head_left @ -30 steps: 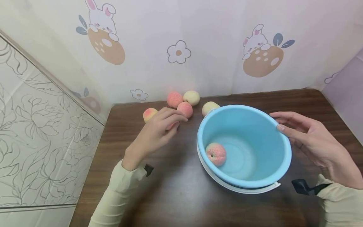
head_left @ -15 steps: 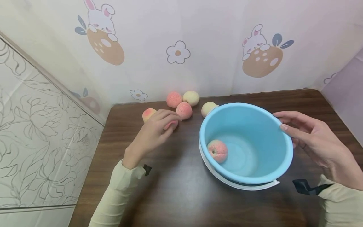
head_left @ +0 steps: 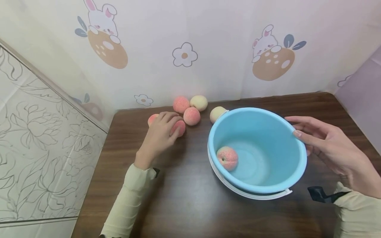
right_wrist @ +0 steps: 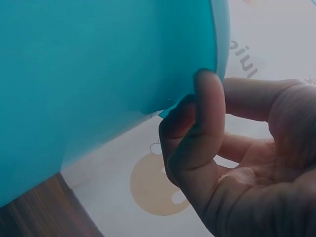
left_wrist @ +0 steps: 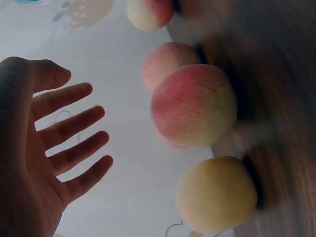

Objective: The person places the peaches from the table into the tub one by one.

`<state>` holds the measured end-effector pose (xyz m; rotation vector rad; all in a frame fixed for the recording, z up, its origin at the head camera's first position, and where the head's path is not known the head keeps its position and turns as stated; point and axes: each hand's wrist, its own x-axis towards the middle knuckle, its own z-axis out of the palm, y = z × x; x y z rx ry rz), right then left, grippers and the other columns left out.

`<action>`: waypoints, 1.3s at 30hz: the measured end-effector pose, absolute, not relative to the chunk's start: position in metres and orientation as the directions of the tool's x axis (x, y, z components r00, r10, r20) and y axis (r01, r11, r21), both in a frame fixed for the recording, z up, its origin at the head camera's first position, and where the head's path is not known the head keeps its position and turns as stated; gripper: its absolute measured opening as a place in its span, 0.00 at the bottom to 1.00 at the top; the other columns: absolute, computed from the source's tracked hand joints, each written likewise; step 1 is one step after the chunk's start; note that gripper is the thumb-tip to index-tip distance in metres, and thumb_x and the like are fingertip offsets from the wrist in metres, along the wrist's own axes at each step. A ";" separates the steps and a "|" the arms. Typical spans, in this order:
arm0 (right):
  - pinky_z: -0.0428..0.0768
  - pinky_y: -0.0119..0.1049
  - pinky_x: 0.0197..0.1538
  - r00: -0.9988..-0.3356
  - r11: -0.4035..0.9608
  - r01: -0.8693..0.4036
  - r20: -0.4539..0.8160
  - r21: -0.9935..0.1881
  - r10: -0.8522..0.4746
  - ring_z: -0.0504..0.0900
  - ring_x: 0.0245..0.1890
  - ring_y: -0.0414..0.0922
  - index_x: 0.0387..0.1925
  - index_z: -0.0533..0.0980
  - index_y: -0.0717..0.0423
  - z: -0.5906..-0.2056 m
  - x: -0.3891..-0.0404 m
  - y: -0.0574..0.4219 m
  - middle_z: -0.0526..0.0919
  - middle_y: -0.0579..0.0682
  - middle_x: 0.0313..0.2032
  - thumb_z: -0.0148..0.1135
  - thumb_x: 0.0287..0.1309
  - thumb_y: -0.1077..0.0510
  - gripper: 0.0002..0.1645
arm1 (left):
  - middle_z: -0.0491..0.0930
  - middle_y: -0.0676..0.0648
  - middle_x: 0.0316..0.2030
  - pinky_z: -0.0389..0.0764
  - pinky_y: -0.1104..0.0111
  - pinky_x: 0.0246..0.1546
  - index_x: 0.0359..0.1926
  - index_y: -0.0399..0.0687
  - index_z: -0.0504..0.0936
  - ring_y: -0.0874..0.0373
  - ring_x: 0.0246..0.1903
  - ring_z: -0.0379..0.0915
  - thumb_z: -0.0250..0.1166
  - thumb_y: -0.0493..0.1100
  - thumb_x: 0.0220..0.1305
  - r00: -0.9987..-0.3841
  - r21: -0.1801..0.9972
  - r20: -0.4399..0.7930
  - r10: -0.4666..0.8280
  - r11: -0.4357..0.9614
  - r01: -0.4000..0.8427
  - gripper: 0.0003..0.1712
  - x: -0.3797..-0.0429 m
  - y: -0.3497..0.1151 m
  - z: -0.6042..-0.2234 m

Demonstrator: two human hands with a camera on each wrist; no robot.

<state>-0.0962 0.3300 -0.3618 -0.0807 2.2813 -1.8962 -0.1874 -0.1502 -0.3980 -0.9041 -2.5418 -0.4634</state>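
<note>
My left hand (head_left: 157,135) reaches over a pink peach (head_left: 179,129) at the left of the table, its fingers overlapping the fruit in the head view. In the left wrist view the fingers (left_wrist: 74,118) are spread and slightly bent, with a red-and-yellow peach (left_wrist: 195,106) beside them and nothing in the palm. A light blue bucket (head_left: 212,142) stands on the right, tilted a little, one peach (head_left: 227,158) inside. My right hand (head_left: 333,145) pinches the bucket's right rim, thumb on top and fingers outside, as the right wrist view also shows.
Against the wall sit several more peaches: two pink, one (head_left: 181,104) behind the other (head_left: 191,116), a pale one (head_left: 198,103), and another pale one (head_left: 218,114) by the bucket. A peach (head_left: 152,119) shows left of my hand. The bucket's white handle (head_left: 253,196) hangs in front.
My left hand has drawn back slightly left and settled lower over the pink peach. The bucket shifted a little right and away, my right hand still on its rim.
</note>
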 end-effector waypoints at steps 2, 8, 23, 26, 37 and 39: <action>0.85 0.40 0.26 -0.983 0.174 0.078 -0.104 -0.982 -0.149 0.82 0.25 0.46 0.73 0.69 0.51 -0.361 -0.096 0.330 0.87 0.45 0.46 0.57 0.71 0.71 0.32 | 0.82 0.46 0.57 0.73 0.54 0.66 0.54 0.49 0.85 0.45 0.60 0.74 0.63 0.43 0.72 -0.729 0.177 0.466 0.502 0.754 0.633 0.13 -0.192 -0.150 -0.404; 0.84 0.39 0.25 -0.984 0.171 0.073 -0.099 -0.983 -0.146 0.81 0.23 0.45 0.72 0.70 0.51 -0.362 -0.096 0.329 0.88 0.45 0.46 0.57 0.71 0.71 0.32 | 0.78 0.44 0.62 0.73 0.49 0.64 0.58 0.47 0.83 0.41 0.64 0.70 0.59 0.47 0.73 -0.773 0.151 0.403 0.489 0.798 0.583 0.18 -0.205 -0.149 -0.417; 0.86 0.40 0.27 -0.979 0.094 0.062 -0.079 -0.994 -0.187 0.85 0.28 0.45 0.73 0.68 0.55 -0.364 -0.096 0.331 0.87 0.46 0.49 0.55 0.72 0.73 0.32 | 0.77 0.40 0.63 0.72 0.46 0.67 0.57 0.47 0.82 0.38 0.65 0.70 0.55 0.50 0.75 -0.849 0.207 0.260 0.460 0.832 0.515 0.19 -0.229 -0.148 -0.445; 0.86 0.40 0.27 -0.980 0.104 0.063 -0.081 -0.993 -0.180 0.85 0.28 0.45 0.73 0.68 0.54 -0.365 -0.096 0.332 0.87 0.45 0.49 0.55 0.72 0.73 0.32 | 0.78 0.40 0.61 0.72 0.48 0.67 0.54 0.47 0.82 0.38 0.63 0.71 0.54 0.50 0.74 -0.853 0.221 0.252 0.457 0.831 0.510 0.17 -0.232 -0.147 -0.449; 0.85 0.40 0.26 -0.980 0.115 0.071 -0.091 -0.991 -0.179 0.81 0.22 0.46 0.73 0.68 0.53 -0.363 -0.095 0.332 0.88 0.46 0.46 0.55 0.72 0.72 0.32 | 0.81 0.45 0.48 0.77 0.55 0.53 0.50 0.50 0.79 0.44 0.49 0.75 0.53 0.52 0.74 -0.884 0.283 0.188 0.428 0.839 0.466 0.15 -0.237 -0.146 -0.458; 0.85 0.40 0.26 -0.979 0.121 0.072 -0.093 -0.990 -0.180 0.81 0.22 0.46 0.73 0.68 0.53 -0.363 -0.095 0.332 0.88 0.46 0.46 0.55 0.72 0.72 0.31 | 0.80 0.45 0.47 0.77 0.55 0.50 0.50 0.50 0.79 0.44 0.47 0.76 0.53 0.52 0.74 -0.890 0.294 0.179 0.419 0.840 0.455 0.15 -0.238 -0.146 -0.459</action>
